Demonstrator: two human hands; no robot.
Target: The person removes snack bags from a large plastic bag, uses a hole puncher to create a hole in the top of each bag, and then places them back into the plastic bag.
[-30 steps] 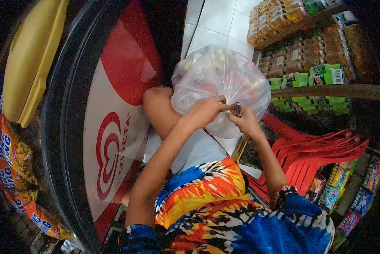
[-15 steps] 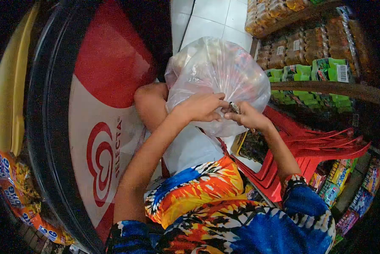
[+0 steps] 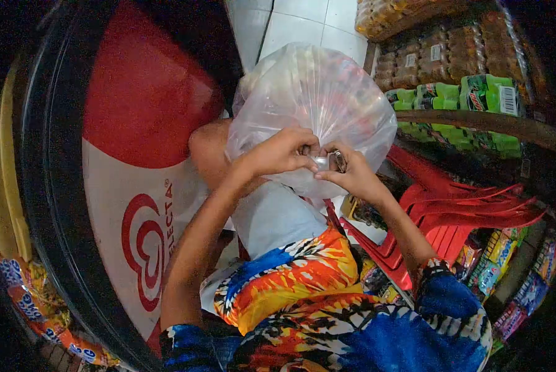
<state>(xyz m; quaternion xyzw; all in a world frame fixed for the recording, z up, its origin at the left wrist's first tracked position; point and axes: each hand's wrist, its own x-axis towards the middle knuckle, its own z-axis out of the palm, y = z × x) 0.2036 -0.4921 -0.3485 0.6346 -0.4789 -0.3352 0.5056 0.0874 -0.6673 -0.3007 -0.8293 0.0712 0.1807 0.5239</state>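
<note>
A large clear plastic bag (image 3: 315, 93), puffed out and full of colourful contents I cannot make out, rests by my knees. Its top is gathered into pleats that run to my fingers. My left hand (image 3: 288, 150) pinches the gathered neck from the left. From the right, my right hand (image 3: 350, 170) grips the same neck, thumb and forefinger closed on the plastic, with a dark ring-like item on a finger. A small bunch of the plastic shows between the two hands.
On the left stands a red and white Selecta freezer (image 3: 126, 186). Stacked red plastic chairs (image 3: 439, 211) are at the right. Behind them, a shelf (image 3: 476, 124) bears shrink-wrapped bottle packs (image 3: 489, 96). Snack packs (image 3: 498, 263) lie lower right, others (image 3: 33, 304) lower left.
Both hands have drawn closer at the bag's neck, and my right hand has turned so its thumb and forefinger pinch the plastic. The bag looks rounder, and the view has shifted slightly.
</note>
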